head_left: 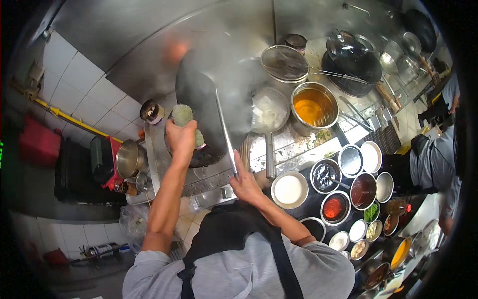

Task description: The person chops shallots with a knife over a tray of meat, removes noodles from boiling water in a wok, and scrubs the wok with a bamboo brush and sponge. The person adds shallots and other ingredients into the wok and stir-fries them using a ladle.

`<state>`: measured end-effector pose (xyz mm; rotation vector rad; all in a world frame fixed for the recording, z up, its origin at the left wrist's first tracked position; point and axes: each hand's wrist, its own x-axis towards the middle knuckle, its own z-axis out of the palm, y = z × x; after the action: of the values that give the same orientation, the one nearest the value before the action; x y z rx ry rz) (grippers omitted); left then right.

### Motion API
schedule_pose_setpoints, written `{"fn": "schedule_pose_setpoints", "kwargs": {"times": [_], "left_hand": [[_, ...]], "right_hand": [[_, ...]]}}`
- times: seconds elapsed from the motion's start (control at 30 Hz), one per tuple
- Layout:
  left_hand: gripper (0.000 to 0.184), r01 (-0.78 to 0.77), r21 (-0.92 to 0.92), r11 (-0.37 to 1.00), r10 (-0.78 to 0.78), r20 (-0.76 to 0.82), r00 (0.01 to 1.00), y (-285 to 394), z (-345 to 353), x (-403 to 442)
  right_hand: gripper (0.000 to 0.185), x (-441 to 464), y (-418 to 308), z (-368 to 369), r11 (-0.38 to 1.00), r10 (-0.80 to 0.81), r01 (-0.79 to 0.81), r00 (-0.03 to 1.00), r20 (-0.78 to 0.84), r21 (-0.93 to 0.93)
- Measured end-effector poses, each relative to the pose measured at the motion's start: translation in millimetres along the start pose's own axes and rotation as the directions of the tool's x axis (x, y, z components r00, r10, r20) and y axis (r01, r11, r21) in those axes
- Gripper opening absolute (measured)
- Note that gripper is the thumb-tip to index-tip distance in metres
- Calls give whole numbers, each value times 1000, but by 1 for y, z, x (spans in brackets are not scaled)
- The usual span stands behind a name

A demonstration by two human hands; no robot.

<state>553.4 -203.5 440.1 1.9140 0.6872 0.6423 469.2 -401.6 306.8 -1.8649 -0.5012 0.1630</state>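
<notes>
My left hand (180,137) is wrapped round a greenish folded cloth (183,114) at the near side of a dark wok (191,77). The wok looks tilted, and whether the cloth grips its rim or handle is hidden. My right hand (244,184) is closed on the lower end of a long metal ladle (224,124). Its shaft runs up into the wok, where steam hides the head. Just right of the wok lies a perforated strainer (269,107) with pale pieces in it, its handle pointing toward me.
A pot of amber oil (314,107) stands right of the strainer, below a wire-mesh skimmer (285,64). Another wok (348,74) sits farther right. Several bowls of sauces, including a white bowl (290,189), crowd my right side. A metal bowl (130,158) is at left. A person (433,159) stands far right.
</notes>
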Motion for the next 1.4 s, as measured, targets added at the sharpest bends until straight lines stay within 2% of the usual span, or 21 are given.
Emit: {"fn": "schedule_pose_setpoints", "kwargs": {"times": [0.07, 0.13, 0.3, 0.47, 0.53, 0.57, 0.63, 0.77, 0.8, 0.83, 0.87, 0.93, 1.07, 1.1, 1.13, 1.2, 1.23, 1.27, 1.33, 1.37, 1.4], "left_hand": [[52, -70, 71, 995, 73, -43, 996, 9, 1, -6], [51, -265, 209, 941, 281, -53, 958, 16, -2, -17], [47, -283, 134, 950, 295, -79, 952, 28, -26, -40], [49, -242, 66, 968, 250, -185, 950, -41, -70, -16], [49, -61, -172, 983, 29, -182, 983, -74, -93, -15], [49, -57, -178, 982, 24, -177, 984, -87, -103, -18], [40, 136, -397, 907, -229, -196, 954, -116, -122, -26], [30, 321, -555, 768, -406, -33, 913, -183, -170, -38], [25, 393, -595, 701, -500, -16, 866, -187, -174, -44], [21, 459, -631, 625, -588, 5, 809, -192, -178, -48], [21, 459, -637, 619, -594, 3, 804, -196, -181, -50], [18, 596, -666, 448, -694, 161, 702, -201, -184, -52], [16, 655, -694, 300, -744, 260, 616, -191, -175, -53], [16, 671, -681, 293, -741, 282, 610, -200, -168, -51], [16, 674, -683, 280, -707, 328, 626, -199, -164, -51], [19, 639, -705, 309, -662, 323, 676, -213, -148, -44], [20, 594, -730, 337, -681, 246, 689, -212, -135, -42], [22, 547, -752, 367, -697, 167, 698, -212, -123, -41], [30, 458, -819, 345, -651, 143, 746, -259, -89, -32], [34, 480, -812, 331, -658, 165, 735, -261, -80, -30], [38, 505, -804, 314, -667, 191, 720, -260, -70, -29]], "right_hand": [[85, -1, -7, 0, 997, -14, 17, 999, -32, 79], [85, -4, -20, -4, 987, 0, 5, 999, -34, 161], [83, -15, -33, -2, 961, 109, -106, 994, 5, 256], [78, -17, 8, 0, 990, 98, -95, 995, -21, 99], [78, -25, 15, 2, 989, 126, -117, 986, -109, 89], [76, -29, 12, 1, 985, 172, -167, 974, -146, 44], [74, -32, 16, -2, 979, 184, -199, 959, -217, -48], [74, -34, 69, 11, 931, 136, -243, 923, -360, -273], [76, -33, 73, 13, 889, 111, -272, 908, -405, -368], [79, -31, 76, 15, 844, 192, -356, 899, -395, -400], [79, -32, 79, 20, 843, 188, -351, 902, -388, -408], [74, -32, 96, 32, 789, 133, -367, 885, -445, -494], [72, -37, 124, 54, 691, 111, -400, 881, -459, -602], [71, -38, 122, 57, 642, 252, -481, 868, -428, -597], [71, -42, 135, 61, 637, 258, -481, 870, -421, -603], [68, -45, 157, 70, 562, 57, -424, 877, -478, -711], [63, -44, 142, 68, 558, 321, -539, 842, -435, -632], [63, -44, 123, 73, 558, 319, -530, 847, -425, -639], [63, -40, 98, 88, 420, 170, -484, 873, -457, -768], [73, -40, 111, 97, 456, -54, -342, 911, -409, -822], [73, -38, 113, 103, 448, -57, -343, 911, -409, -826]]}}
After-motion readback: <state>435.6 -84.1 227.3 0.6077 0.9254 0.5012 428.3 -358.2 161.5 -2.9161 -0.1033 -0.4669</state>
